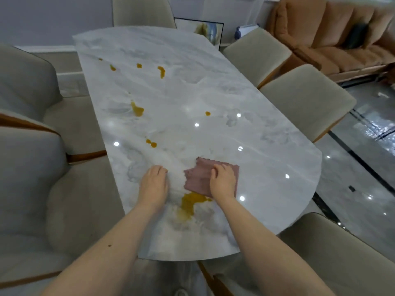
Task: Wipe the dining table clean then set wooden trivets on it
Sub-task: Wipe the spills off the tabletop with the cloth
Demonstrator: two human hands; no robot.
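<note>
- The right hand (222, 182) lies flat on a dusty-pink cloth (199, 178), fingers spread and fairly straight, pressing it onto the marble dining table (213, 86) near the person's end.
- The left hand (154, 184) rests palm-down on the bare tabletop just beside the cloth; it holds nothing, and its fingers look bent slightly at the tips.
- A large yellow-brown spill (190, 202) sits between the two wrists, its upper edge touching the cloth's near edge.
- Smaller spots of the same colour trail up the table: a pair of drops (151, 143) beyond the left hand, a bigger blotch (136, 110) toward the left edge, a lone drop (207, 113) right of centre, and a row of four small marks (161, 71) near the far end.
- Ceiling lights glint as white dots on the glossy stone.
- Beige upholstered chairs ring the table: two on the left (27, 82), two on the right (303, 99), one at the far end (141, 11) and another at the near right corner (342, 253).
- A tan sofa (333, 30) stands against the far right wall, over a shiny grey floor (363, 167).
- I see no wooden trivets anywhere from here.
</note>
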